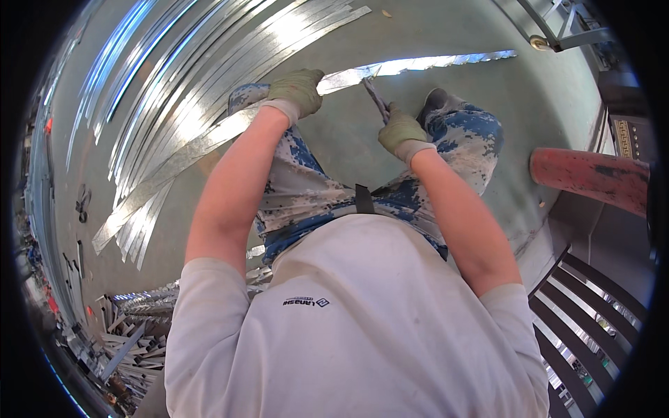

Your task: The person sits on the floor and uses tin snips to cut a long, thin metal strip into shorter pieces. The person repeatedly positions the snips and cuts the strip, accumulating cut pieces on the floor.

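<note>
The left hand point(296, 92) gripped the metal strip point(432, 63), best held steady for the tool point(376, 99) clasped by the right hand point(403, 132).

**Operator:** What finish is the held metal strip point(341, 80) presenting?

**Technician:** It is showing bare, glossy metal, with a rough, jagged edge along its right stretch.

**Operator:** And the stacked metal strips point(198, 111)?

**Technician:** They are reflecting light like smooth, shiny sheet metal. The slim hand tool point(377, 99) is looking dark and dull.

**Operator:** Cloth items?

**Technician:** The work gloves point(296, 92), T-shirt point(390, 313) and camouflage trousers point(467, 139) are all appearing matt. The red cylinder point(592, 180) is displaying scuffed paint.
</note>
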The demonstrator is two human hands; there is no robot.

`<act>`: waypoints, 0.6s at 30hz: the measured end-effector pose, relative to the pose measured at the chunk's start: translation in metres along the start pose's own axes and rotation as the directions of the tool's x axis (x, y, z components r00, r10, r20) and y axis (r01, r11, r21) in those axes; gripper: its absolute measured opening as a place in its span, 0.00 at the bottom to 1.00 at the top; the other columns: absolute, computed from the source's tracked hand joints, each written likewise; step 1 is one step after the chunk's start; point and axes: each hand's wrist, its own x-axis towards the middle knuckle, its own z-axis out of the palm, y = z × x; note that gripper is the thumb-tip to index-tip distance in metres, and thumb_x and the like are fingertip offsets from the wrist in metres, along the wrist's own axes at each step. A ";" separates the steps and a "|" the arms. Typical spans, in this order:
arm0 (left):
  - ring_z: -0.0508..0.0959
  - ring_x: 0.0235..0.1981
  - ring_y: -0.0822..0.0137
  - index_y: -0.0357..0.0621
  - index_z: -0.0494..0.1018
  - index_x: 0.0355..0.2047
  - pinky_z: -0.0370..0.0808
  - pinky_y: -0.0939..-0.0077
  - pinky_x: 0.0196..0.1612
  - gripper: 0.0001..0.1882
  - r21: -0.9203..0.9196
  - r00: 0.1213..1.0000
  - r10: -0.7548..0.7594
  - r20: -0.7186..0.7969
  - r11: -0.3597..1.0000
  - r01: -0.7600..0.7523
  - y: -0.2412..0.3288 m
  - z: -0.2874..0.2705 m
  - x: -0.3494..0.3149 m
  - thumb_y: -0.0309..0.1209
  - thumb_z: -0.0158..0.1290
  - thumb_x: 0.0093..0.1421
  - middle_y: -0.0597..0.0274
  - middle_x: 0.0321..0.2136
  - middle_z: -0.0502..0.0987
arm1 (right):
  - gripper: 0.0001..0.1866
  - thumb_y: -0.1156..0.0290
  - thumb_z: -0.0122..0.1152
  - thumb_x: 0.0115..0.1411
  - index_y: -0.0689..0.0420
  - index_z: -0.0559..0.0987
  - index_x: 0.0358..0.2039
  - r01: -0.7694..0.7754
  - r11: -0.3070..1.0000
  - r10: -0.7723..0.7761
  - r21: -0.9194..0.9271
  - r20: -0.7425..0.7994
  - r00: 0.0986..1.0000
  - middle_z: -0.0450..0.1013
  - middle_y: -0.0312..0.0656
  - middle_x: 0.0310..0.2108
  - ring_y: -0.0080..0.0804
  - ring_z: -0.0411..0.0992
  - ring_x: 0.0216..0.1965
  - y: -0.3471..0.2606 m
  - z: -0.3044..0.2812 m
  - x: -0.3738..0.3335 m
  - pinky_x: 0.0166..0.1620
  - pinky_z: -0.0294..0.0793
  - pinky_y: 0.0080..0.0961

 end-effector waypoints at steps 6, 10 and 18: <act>0.85 0.62 0.46 0.53 0.81 0.67 0.81 0.51 0.64 0.27 -0.015 1.000 0.008 -0.021 1.000 -0.008 0.002 -0.003 -0.006 0.39 0.62 0.67 0.50 0.60 0.86 | 0.33 0.67 0.58 0.68 0.60 0.73 0.73 -0.043 0.999 0.041 0.031 0.059 0.997 0.80 0.65 0.64 0.65 0.79 0.67 -0.003 -0.007 -0.003 0.69 0.78 0.52; 0.85 0.60 0.45 0.51 0.81 0.63 0.82 0.50 0.62 0.25 0.051 0.999 0.018 -0.038 0.999 -0.016 0.004 -0.004 -0.011 0.41 0.64 0.67 0.49 0.55 0.87 | 0.32 0.66 0.58 0.68 0.58 0.74 0.73 -0.071 0.997 0.069 0.028 0.066 0.995 0.81 0.66 0.64 0.66 0.78 0.68 -0.005 -0.003 -0.005 0.69 0.77 0.53; 0.86 0.58 0.45 0.52 0.80 0.62 0.82 0.48 0.61 0.25 0.117 0.997 0.038 -0.064 0.993 -0.031 -0.012 0.003 -0.019 0.43 0.66 0.66 0.48 0.53 0.86 | 0.27 0.68 0.69 0.64 0.56 0.81 0.64 -0.218 0.766 -0.083 0.604 0.430 0.899 0.84 0.49 0.46 0.42 0.83 0.36 -0.002 0.000 -0.028 0.43 0.85 0.44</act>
